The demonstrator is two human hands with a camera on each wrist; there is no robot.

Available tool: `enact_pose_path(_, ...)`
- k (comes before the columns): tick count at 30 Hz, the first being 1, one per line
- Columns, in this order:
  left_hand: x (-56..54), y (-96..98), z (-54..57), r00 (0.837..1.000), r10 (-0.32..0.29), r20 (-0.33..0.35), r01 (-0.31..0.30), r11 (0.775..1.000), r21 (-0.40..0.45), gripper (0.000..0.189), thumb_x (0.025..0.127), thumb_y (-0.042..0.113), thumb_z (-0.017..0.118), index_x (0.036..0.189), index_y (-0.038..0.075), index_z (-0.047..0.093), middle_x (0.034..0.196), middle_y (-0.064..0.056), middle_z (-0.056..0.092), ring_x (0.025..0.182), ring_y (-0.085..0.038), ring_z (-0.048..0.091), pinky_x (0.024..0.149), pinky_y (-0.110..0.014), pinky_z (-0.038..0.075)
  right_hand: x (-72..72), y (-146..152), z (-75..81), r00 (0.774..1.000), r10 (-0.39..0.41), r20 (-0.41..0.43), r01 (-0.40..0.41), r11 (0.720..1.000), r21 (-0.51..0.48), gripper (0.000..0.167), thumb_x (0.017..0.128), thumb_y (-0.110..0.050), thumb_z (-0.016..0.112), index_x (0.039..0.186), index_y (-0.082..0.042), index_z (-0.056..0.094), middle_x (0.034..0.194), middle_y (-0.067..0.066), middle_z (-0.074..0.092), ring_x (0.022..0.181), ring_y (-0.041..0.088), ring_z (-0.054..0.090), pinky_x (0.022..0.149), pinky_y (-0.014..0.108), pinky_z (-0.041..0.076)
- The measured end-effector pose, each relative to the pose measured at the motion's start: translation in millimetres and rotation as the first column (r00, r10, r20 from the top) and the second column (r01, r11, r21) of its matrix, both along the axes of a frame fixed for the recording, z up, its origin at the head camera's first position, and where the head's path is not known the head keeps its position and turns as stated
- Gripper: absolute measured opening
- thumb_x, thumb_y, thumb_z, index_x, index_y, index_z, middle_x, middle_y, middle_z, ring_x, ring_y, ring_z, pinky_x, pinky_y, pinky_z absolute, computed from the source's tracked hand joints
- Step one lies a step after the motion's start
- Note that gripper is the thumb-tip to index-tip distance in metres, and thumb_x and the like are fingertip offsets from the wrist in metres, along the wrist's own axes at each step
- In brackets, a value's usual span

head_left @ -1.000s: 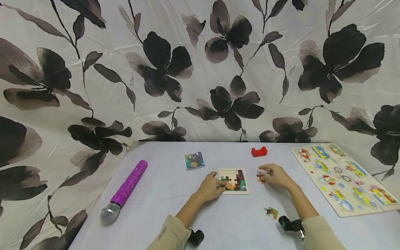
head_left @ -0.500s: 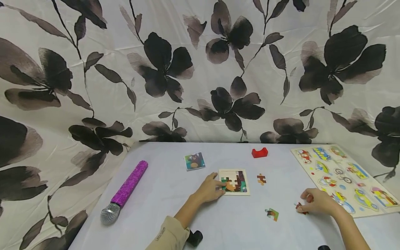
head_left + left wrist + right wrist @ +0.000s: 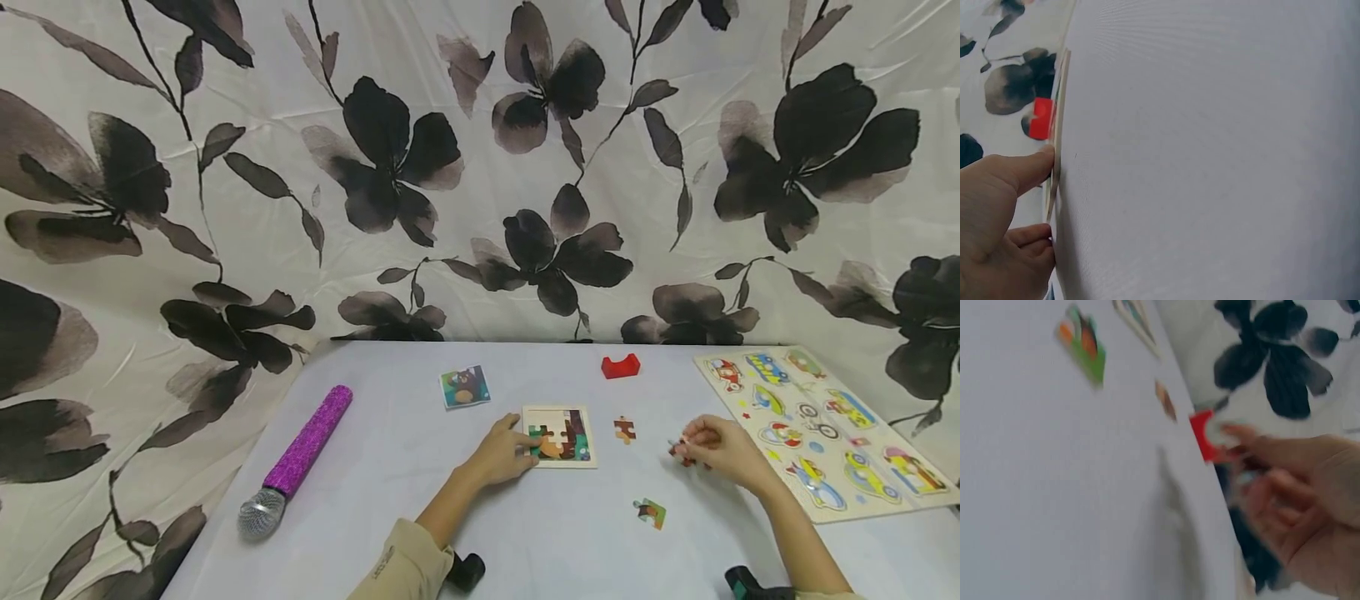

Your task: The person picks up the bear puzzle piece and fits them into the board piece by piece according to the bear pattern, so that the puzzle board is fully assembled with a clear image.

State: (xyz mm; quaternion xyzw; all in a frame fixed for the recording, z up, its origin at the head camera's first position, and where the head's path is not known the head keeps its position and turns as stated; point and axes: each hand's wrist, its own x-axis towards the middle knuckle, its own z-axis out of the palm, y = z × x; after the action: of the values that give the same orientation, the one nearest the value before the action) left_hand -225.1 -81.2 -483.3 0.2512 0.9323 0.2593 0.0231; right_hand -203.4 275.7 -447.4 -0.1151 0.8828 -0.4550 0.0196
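Observation:
A small square jigsaw puzzle in a pale wooden tray (image 3: 557,465) lies partly filled mid-table. My left hand (image 3: 501,454) holds its left edge, one finger over the picture; in the left wrist view the thumb (image 3: 1035,167) is at the tray's thin edge. My right hand (image 3: 716,450) pinches a reddish-brown jigsaw piece (image 3: 681,452) above the table, right of the tray. That hand (image 3: 1310,506) is blurred in the right wrist view, its piece mostly hidden. A brown-orange piece (image 3: 625,429) lies beside the tray, and a green-orange piece (image 3: 649,513) lies nearer me.
A small picture card (image 3: 465,387) is behind the tray to the left. A red curved block (image 3: 621,367) sits near the back edge. A large vehicle puzzle board (image 3: 825,433) fills the right side. A purple glitter microphone (image 3: 309,442) lies at left.
My right hand left the brown-orange piece beside the tray, went right to the reddish-brown piece, and now carries that piece back toward the left. The left hand stays at the tray.

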Motion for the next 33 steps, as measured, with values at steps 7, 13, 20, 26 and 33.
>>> enact_pose_path(7,-0.8,-0.7,0.3,1.000,-0.010,-0.006,0.010,1.000,0.027,0.030,0.084,0.021,0.069,0.111,0.008,0.070,0.132,-0.025,0.051,0.132,-0.041,0.035,0.107,-0.053,0.031,-38.5,-65,21.1,0.964,-0.267,-0.017,0.218,0.818,-0.532,0.031,0.086,-0.014,0.069,0.109,0.006,0.064,0.080,-0.009,0.070,0.067,0.007,0.064,0.057,0.016,0.051)
enact_pose_path(13,-1.5,-0.3,-0.8,1.000,-0.012,0.012,0.012,0.999,0.031,0.031,0.084,0.021,0.068,0.112,0.008,0.070,0.135,-0.027,0.047,0.133,-0.041,0.034,0.107,-0.053,0.030,-56.7,-101,34.2,0.991,-0.129,0.019,0.097,0.634,-0.767,0.028,0.088,0.004,0.061,0.115,0.011,0.060,0.085,-0.003,0.069,0.074,0.008,0.068,0.072,0.021,0.055)
enact_pose_path(20,-1.2,-0.4,-1.7,1.000,0.004,0.024,-0.005,1.000,0.026,0.031,0.084,0.022,0.068,0.112,0.009,0.070,0.138,-0.027,0.044,0.133,-0.041,0.034,0.107,-0.053,0.031,-60.5,-120,31.0,0.998,-0.053,-0.032,0.012,0.674,-0.739,0.042,0.087,0.007,0.059,0.126,0.016,0.047,0.081,0.000,0.064,0.073,0.009,0.068,0.072,0.022,0.055)
enact_pose_path(26,-0.4,0.0,-1.6,0.999,0.011,0.034,-0.012,1.000,0.028,0.031,0.085,0.023,0.068,0.113,0.009,0.069,0.138,-0.026,0.044,0.134,-0.040,0.033,0.108,-0.052,0.030,-67.6,-130,22.5,0.998,-0.047,-0.036,0.023,0.861,-0.508,0.038,0.093,0.001,0.053,0.129,0.012,0.048,0.095,0.015,0.065,0.077,0.005,0.062,0.069,0.020,0.055)
enact_pose_path(33,-0.7,-0.7,-0.8,1.000,0.000,0.019,-0.001,1.000,0.024,0.030,0.084,0.021,0.068,0.112,0.009,0.070,0.135,-0.026,0.047,0.133,-0.041,0.034,0.107,-0.053,0.030,-82.3,-139,7.4,0.983,0.103,-0.152,-0.134,0.968,-0.211,0.032,0.090,-0.002,0.060,0.120,0.008,0.059,0.097,0.025,0.067,0.080,0.024,0.065,0.068,0.026,0.053)
